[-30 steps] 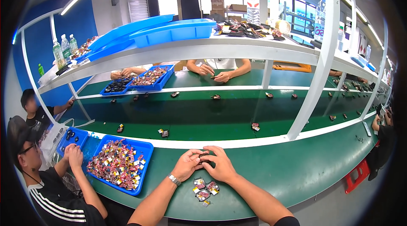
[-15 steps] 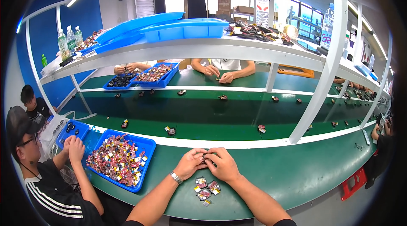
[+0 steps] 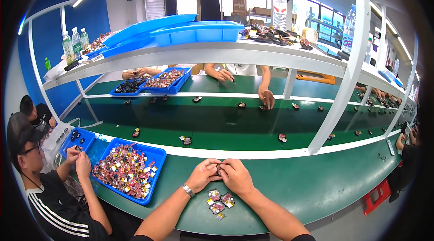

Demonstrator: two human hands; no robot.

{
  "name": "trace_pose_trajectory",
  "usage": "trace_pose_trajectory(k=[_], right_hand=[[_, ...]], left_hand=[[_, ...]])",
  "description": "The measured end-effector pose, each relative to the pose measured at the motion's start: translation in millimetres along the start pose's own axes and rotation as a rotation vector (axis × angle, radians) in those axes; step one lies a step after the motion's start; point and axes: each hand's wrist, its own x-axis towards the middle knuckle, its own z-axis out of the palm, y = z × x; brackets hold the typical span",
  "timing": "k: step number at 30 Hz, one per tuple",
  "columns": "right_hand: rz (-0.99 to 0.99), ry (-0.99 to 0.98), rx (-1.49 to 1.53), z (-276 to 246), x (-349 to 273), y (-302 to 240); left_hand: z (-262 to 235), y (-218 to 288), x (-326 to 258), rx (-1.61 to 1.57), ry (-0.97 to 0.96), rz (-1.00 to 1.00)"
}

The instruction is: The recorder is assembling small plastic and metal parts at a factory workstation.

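Observation:
My left hand and my right hand meet over the green worktop, fingers closed round a small dark electronic part. Most of that part is hidden by the fingertips. Just below my hands, between the forearms, lies a little group of small electronic assemblies with red boards, silver-and-yellow pieces and dark casings. A silver watch circles my left wrist. To the left of my left arm stands a blue tray heaped with similar red, white and yellow pieces.
At the left a co-worker handles a small piece beside a smaller blue tray. Beyond a white rail runs a green conveyor belt with scattered assemblies. A white post rises at right under a shelf holding trays and bottles.
My hands stay nearly in place, fingers shifting slightly on the part. Pieces on the belt have moved slightly right. The worker opposite has reached one hand down to the belt.

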Motion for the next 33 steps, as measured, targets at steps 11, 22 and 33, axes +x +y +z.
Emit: trace_pose_trajectory(k=[11, 22, 33], right_hand=[[0.093, 0.032, 0.089, 1, -1, 1], [0.319, 0.006, 0.333, 8, -5, 3], [0.182, -0.010, 0.158, 1, -3, 4]], left_hand=[[15, -6, 0, 0.190, 0.177, 0.083], [15, -12, 1, 0.409, 0.226, 0.153], [2, -7, 0, 0.142, 0.061, 0.045]])
